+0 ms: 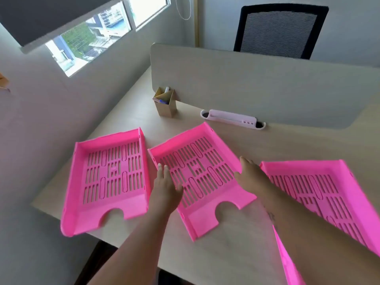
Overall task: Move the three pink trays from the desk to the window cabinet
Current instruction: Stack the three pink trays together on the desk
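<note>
Three slotted pink trays lie flat on the pale desk point(226, 254). The left tray point(111, 177) sits near the desk's left edge, the middle tray point(201, 167) is turned at an angle, and the right tray point(320, 192) runs off the frame's right side. My left hand point(166, 186) rests on the middle tray's left wall, fingers extended. Against that tray's right wall lies my right hand point(251, 173), fingers stretched forward. Neither hand has closed around the tray.
A beige divider panel point(267, 83) stands along the desk's far side, with a cardboard pen holder point(165, 102) and a white cable slot cover point(232, 119) in front of it. A black mesh chair point(279, 29) stands behind. The window point(92, 38) is at upper left.
</note>
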